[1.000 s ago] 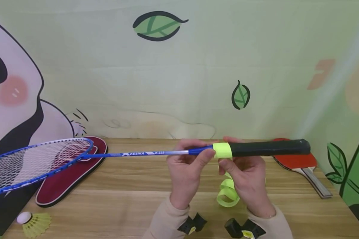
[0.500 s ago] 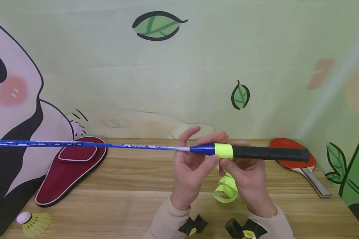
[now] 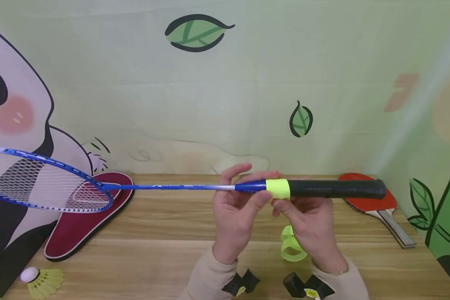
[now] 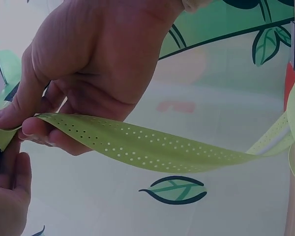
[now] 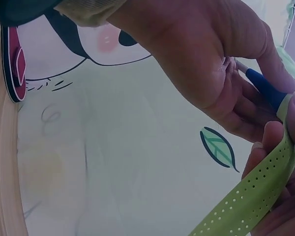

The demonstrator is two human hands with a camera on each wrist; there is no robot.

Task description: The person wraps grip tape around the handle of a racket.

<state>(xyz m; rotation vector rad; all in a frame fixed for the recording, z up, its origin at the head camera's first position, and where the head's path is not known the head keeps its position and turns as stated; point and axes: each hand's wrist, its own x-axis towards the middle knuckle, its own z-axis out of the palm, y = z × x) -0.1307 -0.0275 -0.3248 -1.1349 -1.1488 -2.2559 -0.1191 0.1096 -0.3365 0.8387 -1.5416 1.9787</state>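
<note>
A blue badminton racket (image 3: 335,189) is held level above the table, its black handle pointing right. Yellow-green perforated grip tape (image 3: 278,188) is wrapped round the handle's left end beside the blue cone. My left hand (image 3: 230,225) holds the racket at this spot, thumb on the wrap's lower left edge, with some fingers raised behind the shaft. My right hand (image 3: 313,227) pinches the tape just below the wrap, thumb on top. In the left wrist view, the loose tape (image 4: 152,147) runs taut from the right fingers, then curls. The racket head's far left end is out of view.
A red table tennis paddle (image 3: 371,200) lies at the right behind the handle. On the left are a dark red paddle case (image 3: 86,229) and a yellow shuttlecock (image 3: 45,281). A printed cloth backdrop (image 3: 217,104) stands behind the wooden table (image 3: 165,266).
The racket has rolled about its shaft: its head passed through edge-on and now tilts the other way. Some left fingers have lifted from the cone. The hanging tape coil has swung slightly.
</note>
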